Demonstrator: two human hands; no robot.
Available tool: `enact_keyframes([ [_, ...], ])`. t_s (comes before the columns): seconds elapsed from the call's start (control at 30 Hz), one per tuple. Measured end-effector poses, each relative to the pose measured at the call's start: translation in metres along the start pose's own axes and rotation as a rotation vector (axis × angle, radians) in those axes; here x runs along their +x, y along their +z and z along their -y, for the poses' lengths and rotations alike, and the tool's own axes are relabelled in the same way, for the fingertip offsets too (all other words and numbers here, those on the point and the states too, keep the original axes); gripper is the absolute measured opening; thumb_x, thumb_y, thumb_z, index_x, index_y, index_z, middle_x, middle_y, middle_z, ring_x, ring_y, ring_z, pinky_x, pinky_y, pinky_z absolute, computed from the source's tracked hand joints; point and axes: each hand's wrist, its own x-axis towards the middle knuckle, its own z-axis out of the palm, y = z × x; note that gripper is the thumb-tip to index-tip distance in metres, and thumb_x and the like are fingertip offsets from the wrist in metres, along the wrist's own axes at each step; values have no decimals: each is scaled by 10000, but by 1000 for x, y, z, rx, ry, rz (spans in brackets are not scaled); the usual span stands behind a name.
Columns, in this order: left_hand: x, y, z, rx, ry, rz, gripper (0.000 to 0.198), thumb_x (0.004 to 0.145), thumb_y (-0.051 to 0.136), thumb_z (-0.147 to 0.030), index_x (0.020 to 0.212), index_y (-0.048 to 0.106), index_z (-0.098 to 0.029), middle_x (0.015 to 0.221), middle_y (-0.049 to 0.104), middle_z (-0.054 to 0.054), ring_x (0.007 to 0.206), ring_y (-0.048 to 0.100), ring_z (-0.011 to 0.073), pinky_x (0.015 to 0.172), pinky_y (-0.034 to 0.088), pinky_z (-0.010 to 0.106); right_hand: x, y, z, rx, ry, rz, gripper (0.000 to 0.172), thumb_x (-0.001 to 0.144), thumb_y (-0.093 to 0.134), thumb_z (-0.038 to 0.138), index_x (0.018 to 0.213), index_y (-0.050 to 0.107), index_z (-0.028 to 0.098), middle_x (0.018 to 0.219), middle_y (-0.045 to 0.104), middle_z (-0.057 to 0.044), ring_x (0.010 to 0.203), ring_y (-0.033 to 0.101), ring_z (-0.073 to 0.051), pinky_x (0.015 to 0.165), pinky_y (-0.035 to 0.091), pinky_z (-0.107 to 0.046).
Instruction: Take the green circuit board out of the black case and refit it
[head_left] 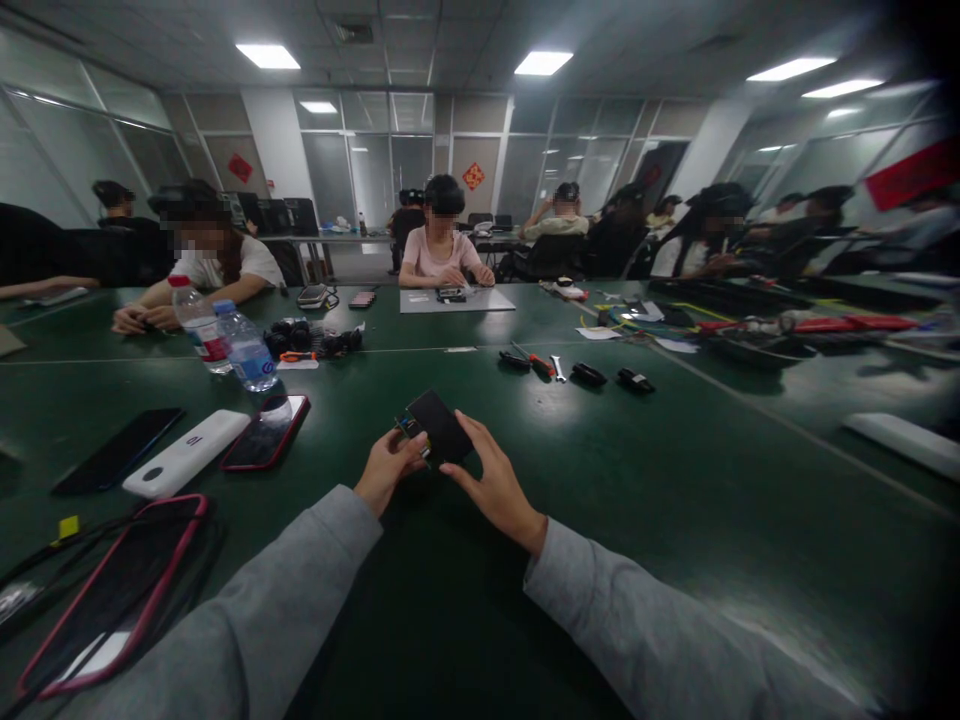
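Observation:
A small flat black device with a coloured strip at its near-left end is held just above the green table. My left hand pinches its near-left corner, fingers closed. My right hand grips its right side from below, thumb and fingers curled against the edge. Both arms wear grey sleeves.
Left of my hands lie a red-cased phone, a white power bank, a black phone and another red-edged phone. Two water bottles stand beyond. Small tools lie mid-table. Several people sit across the table.

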Motion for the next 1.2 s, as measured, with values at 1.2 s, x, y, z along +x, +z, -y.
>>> enact_keyframes([
  [1.2, 1, -2, -2, -16, -14, 13, 498, 661, 712, -326, 1093, 546, -144, 1119, 613, 136, 970, 615, 223, 827, 519, 364, 20, -29, -51, 868, 839, 20, 345, 826, 488, 409, 1047, 590, 165, 981, 629, -85, 816, 623, -160, 742, 552, -350],
])
